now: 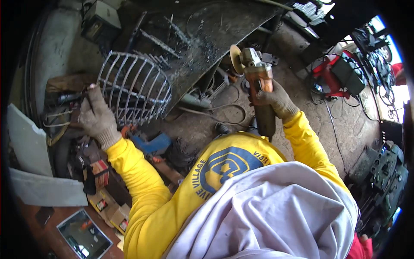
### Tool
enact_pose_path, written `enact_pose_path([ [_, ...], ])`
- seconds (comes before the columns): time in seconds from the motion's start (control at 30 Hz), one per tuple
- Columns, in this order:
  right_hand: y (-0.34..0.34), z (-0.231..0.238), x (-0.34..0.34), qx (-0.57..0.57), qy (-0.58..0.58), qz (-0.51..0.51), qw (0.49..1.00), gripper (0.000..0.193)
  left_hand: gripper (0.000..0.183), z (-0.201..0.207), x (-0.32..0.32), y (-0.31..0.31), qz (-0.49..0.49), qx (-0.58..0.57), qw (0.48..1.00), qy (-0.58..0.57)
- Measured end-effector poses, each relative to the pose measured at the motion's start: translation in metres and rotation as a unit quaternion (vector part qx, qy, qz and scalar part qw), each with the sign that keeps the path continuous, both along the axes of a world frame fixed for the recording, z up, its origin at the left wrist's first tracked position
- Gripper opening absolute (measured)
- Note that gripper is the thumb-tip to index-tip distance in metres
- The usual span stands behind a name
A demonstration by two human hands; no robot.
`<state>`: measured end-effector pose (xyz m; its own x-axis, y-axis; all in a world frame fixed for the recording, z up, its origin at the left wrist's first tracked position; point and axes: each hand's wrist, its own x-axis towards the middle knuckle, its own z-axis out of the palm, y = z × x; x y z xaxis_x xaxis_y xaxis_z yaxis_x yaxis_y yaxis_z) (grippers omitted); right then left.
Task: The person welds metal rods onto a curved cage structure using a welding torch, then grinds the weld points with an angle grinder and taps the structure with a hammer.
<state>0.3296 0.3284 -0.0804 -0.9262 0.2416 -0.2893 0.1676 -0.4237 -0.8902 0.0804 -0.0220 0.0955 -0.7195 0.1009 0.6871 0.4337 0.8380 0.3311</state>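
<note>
An orange and grey angle grinder (259, 82) with a pale round disc is held upright in my right hand (278, 100), whose gloved fingers wrap round its body. The disc is at the top, level with the edge of a dark metal table. To the left, a curved cage of welded metal rods (137, 88) leans at the table's near side. My left hand (98, 116), in a beige knitted glove, is just left of the cage with its fingers stretched out and apart. One bare fingertip pokes through that glove. Whether this hand touches the cage I cannot tell.
The dark table (211, 32) carries loose metal rods (159, 44) and a box-shaped machine (101, 22). A cable (228, 107) loops over the floor. At right are a red machine (332, 75) and greasy metal parts (375, 172). Cardboard boxes (110, 209) sit lower left.
</note>
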Motion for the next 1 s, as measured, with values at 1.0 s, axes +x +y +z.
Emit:
enact_pose_path([
  [1.0,0.088,0.021,-0.25,-0.298,-0.08,0.143,0.94,0.057,0.032,-0.007,0.04,0.06,0.089,-0.144,0.983,0.071],
])
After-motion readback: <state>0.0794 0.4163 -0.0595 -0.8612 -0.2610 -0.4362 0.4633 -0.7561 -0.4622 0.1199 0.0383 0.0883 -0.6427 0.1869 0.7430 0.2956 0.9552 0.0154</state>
